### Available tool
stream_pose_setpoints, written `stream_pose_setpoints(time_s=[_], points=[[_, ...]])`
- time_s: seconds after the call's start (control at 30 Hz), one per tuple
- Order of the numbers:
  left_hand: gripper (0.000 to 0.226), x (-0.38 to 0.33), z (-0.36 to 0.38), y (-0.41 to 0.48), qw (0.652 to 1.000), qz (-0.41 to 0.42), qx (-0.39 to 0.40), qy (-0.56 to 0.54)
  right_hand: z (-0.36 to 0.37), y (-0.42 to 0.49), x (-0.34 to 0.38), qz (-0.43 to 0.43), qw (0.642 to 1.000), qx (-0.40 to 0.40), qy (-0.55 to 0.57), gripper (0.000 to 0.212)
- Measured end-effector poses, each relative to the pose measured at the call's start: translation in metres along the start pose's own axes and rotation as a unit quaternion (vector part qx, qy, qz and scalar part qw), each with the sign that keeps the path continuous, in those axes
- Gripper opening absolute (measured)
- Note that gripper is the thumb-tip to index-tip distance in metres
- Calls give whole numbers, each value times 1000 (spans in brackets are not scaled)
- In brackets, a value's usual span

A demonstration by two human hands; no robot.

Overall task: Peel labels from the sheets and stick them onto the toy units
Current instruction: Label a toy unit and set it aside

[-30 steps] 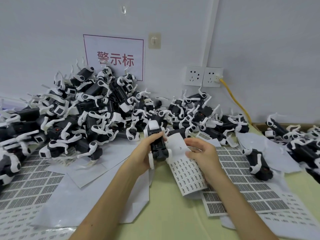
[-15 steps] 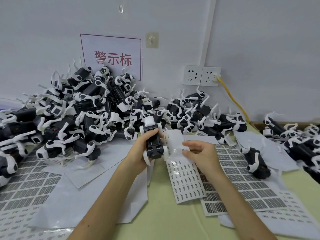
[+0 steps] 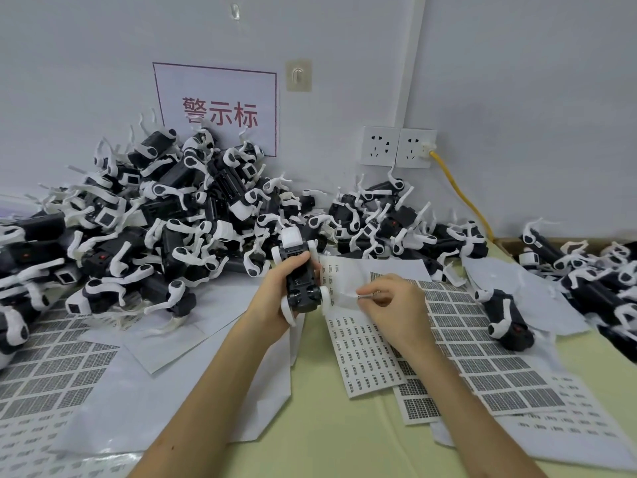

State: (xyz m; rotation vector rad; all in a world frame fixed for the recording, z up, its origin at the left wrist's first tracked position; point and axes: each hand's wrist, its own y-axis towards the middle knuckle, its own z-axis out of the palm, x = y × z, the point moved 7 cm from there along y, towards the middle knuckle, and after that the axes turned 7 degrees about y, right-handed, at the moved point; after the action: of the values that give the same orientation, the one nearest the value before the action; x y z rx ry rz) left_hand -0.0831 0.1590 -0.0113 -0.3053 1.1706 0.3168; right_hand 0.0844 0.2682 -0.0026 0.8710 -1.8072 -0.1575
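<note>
My left hand (image 3: pixel 275 298) grips a black and white toy unit (image 3: pixel 300 270) just above the table, its underside facing up. Right beside it lies a label sheet (image 3: pixel 362 350) with small printed labels, its top part bare and curled up. My right hand (image 3: pixel 389 301) pinches a small label (image 3: pixel 363 297) at that bare part of the sheet. A big heap of toy units (image 3: pixel 165 215) fills the back left of the table.
More label sheets (image 3: pixel 482 357) lie under and right of my right arm, others (image 3: pixel 44 370) at the left. A single toy unit (image 3: pixel 506 319) lies on the right sheets. Further toys (image 3: pixel 593 270) fill the right edge. Sockets (image 3: pixel 400 146) with a yellow cable (image 3: pixel 462 194) are on the wall.
My left hand has lifted the toy unit a little away from me. My right hand has shifted slightly and now pinches a label at the sheet's curled top.
</note>
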Motion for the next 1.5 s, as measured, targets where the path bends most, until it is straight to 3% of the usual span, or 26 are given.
stream_pose_setpoints(time_s=[0.57, 1.17, 1.5], points=[[30, 3, -2, 2, 1000, -3, 2, 8, 7, -1, -9, 27, 999, 24, -19, 20], [29, 3, 0, 2, 1000, -6, 0, 17, 7, -3, 0, -7, 997, 24, -75, 27], [29, 6, -2, 3, 1000, -11, -23, -14, 10, -2, -4, 15, 998, 50, -30, 31]])
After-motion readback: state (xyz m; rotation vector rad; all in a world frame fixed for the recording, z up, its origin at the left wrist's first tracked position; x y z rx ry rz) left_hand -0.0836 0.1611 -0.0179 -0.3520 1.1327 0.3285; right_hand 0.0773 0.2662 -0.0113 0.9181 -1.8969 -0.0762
